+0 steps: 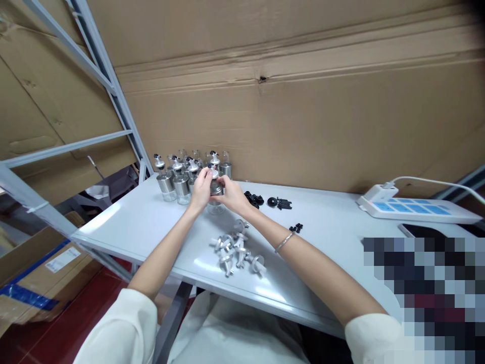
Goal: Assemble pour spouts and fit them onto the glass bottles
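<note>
A glass oil bottle [216, 207] with a metal sleeve stands upright on the table between my two hands. It carries a silver pourer cap [214, 173] with a black tip. My left hand [201, 188] is closed, its fingers at the cap and the bottle's upper left side. From the right, my right hand [232, 194] wraps its fingers round the bottle just under the cap. Similar bottles with pourers, such as the leftmost one [165, 183], stand beside and behind my left hand. Closer to me lies a loose pile of silver pourer caps [238, 247].
Black plastic parts [253, 198], a black disc with strips [279, 202] and small black pieces [296, 228] lie right of my hands. A power strip [417, 208] with a charger and a phone [420, 231] are at right. A cardboard wall [303, 126] rises behind; a metal frame [113, 91] stands left.
</note>
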Available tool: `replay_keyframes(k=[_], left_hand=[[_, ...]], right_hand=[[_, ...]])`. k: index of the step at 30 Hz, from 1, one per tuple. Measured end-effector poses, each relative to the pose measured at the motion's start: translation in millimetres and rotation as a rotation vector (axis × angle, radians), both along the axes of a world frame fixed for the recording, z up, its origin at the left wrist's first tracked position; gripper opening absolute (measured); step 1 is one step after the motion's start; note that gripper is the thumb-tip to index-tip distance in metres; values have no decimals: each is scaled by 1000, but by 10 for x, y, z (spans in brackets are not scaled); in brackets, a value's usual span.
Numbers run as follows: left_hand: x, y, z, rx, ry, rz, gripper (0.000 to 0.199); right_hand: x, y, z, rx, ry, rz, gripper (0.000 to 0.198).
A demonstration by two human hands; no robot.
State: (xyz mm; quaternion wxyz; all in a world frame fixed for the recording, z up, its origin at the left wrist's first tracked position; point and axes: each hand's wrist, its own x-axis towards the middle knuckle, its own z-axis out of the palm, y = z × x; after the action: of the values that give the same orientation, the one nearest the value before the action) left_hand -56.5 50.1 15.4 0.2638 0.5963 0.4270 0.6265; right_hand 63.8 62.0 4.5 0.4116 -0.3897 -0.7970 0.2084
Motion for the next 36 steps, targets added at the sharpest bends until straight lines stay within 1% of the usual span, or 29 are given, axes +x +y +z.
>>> replay_keyframes(k=[2,4,5,7,8,9,11,13,14,16,18,19,21,24,27,30,33,36], left_hand=[[0,-32,-15,63,50,82,34],[-20,-79,36,181,112,204,34],[-44,-96,98,251,156,282,34],[-121,-90,303,355,274,452,29],[-169,-61,438,356,341,508,28],[-218,-14,586,316,425,545,29],[-301,123,877,141,661,551,32],[-339,283,1099,-128,932,523,39],[-337,360,1170,-269,1052,507,43],[-303,496,1231,-497,1265,486,47],[-249,608,1219,-620,1411,474,52],[-223,657,1202,-652,1458,467,54],[-184,736,1172,-677,1495,456,54],[-160,799,1161,-671,1497,437,46],[-158,784,1168,-653,1482,423,42],[-160,722,1187,-601,1462,463,46],[-188,652,1253,-551,1434,517,49],[-274,573,1369,-459,1364,563,44]], right_hand=[[2,23,-3,0,-22,-28,39],[7,44,-1,-19,-37,-64,38],[9,55,1,-27,-40,-75,39],[14,79,4,-29,-49,-82,42],[15,90,6,-24,-57,-79,44],[15,101,8,-19,-64,-73,46],[16,120,9,-16,-69,-71,50],[18,133,6,-16,-67,-77,51],[19,139,3,-16,-66,-83,50],[24,148,-3,-17,-67,-91,49],[28,154,-4,-25,-71,-89,48],[29,156,-2,-28,-74,-87,48],[28,155,2,-27,-79,-86,48],[23,150,4,-19,-76,-92,47],[17,148,-7,-24,-61,-95,45],[16,150,-24,-23,-45,-94,45],[17,157,-42,-20,-38,-91,45],[15,169,-61,-13,-31,-87,45]])
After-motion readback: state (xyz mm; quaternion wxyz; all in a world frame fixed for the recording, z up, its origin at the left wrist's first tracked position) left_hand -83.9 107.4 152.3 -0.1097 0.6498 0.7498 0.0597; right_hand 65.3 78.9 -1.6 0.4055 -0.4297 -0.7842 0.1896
